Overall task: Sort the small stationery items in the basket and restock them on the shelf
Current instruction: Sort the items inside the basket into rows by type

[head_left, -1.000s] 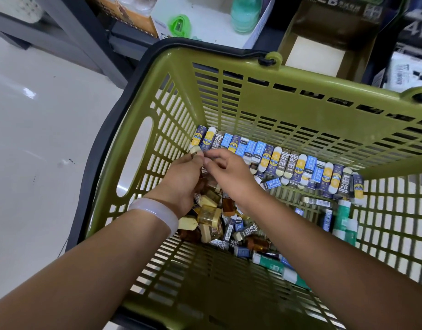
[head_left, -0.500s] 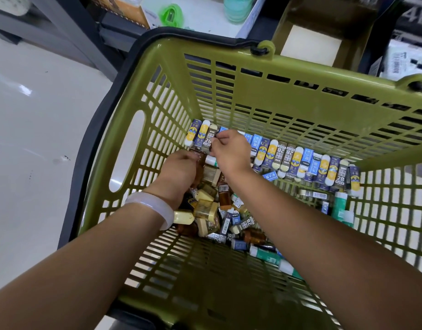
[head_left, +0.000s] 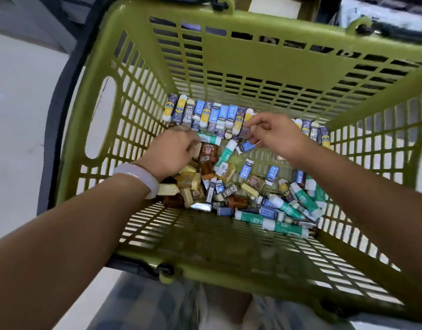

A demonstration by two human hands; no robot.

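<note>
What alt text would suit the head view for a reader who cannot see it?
Two hands reach into a green basket: the left hand rests on loose brown erasers, the right hand pinches one blue eraser. More erasers line the far wall.

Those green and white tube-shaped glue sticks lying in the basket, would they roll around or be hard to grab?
The green and white cylindrical glue sticks look round and smooth, so they would probably roll if nudged on the slatted floor of the olive-green plastic basket. They appear stiff and light, likely easy to pinch. Those piled at the right may shift when one is pulled.
</note>
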